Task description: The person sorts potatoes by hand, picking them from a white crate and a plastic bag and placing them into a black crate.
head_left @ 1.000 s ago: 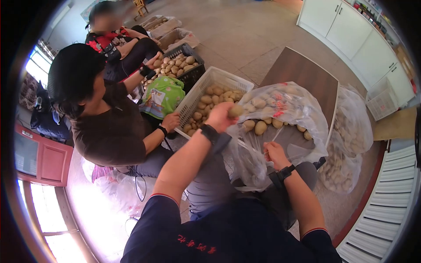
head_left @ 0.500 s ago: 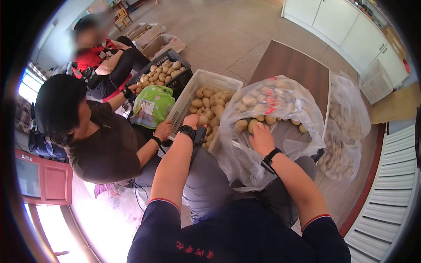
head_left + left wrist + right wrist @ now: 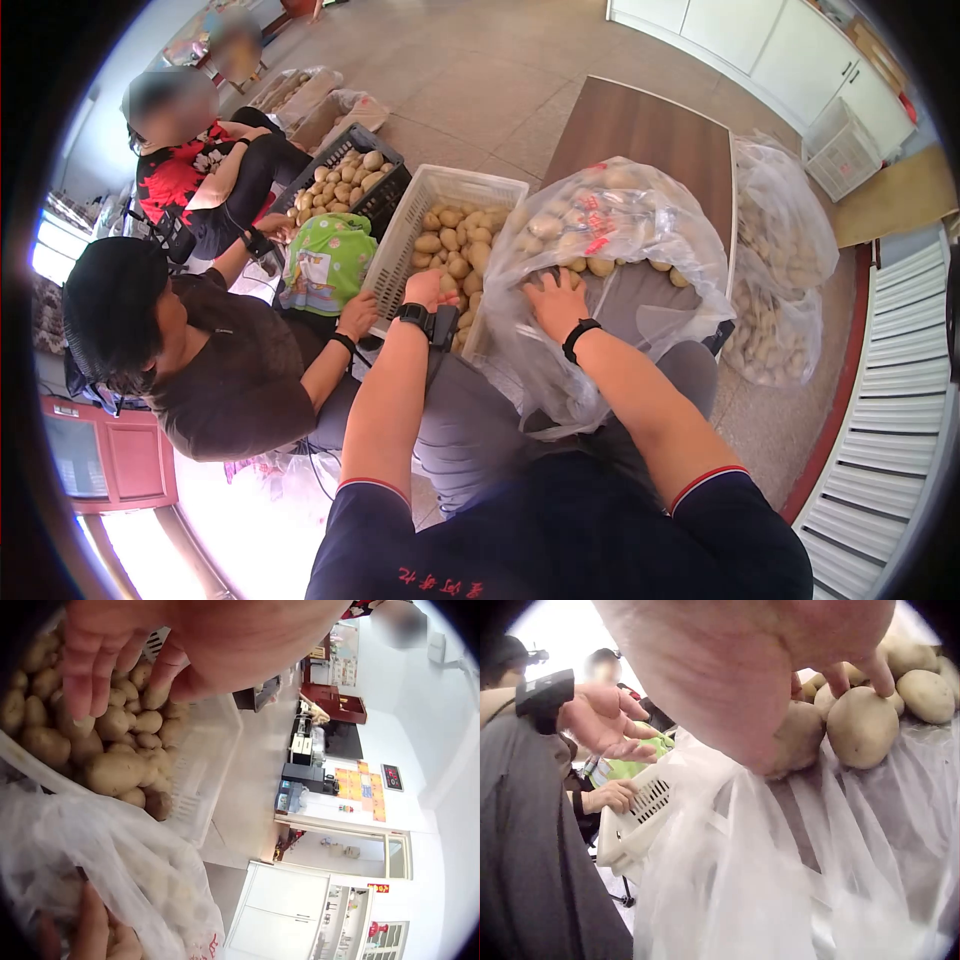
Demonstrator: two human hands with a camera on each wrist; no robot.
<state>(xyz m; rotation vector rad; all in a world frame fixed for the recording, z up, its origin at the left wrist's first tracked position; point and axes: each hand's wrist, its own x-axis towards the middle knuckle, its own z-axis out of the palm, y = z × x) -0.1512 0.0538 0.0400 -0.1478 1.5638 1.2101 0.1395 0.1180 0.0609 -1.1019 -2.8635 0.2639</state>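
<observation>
My left hand (image 3: pixel 428 288) hangs over a white plastic crate (image 3: pixel 400 215) of potatoes (image 3: pixel 455 240). Its fingers (image 3: pixel 101 675) are loosely spread, pointing down at the crate's potatoes, and the palm holds nothing. In the head view my right hand (image 3: pixel 556 302) reaches into the mouth of a clear plastic bag (image 3: pixel 640 215) with its fingers spread. The right wrist view shows fingertips touching the top of a round potato (image 3: pixel 862 731). Another potato (image 3: pixel 799 742) sits partly hidden behind the palm.
A person in a brown top (image 3: pixel 240 370) sits at left, one hand on the crate's rim. Beyond are a green cloth bag (image 3: pixel 330 255) and a black crate (image 3: pixel 385 195) of potatoes. The bag lies on a brown board (image 3: pixel 640 130); filled bags (image 3: pixel 785 270) stand at right.
My left hand carried a potato to the white crate and let go of it. My right hand moved from the bag's near edge forward and left onto the potatoes inside. The head view has shifted.
</observation>
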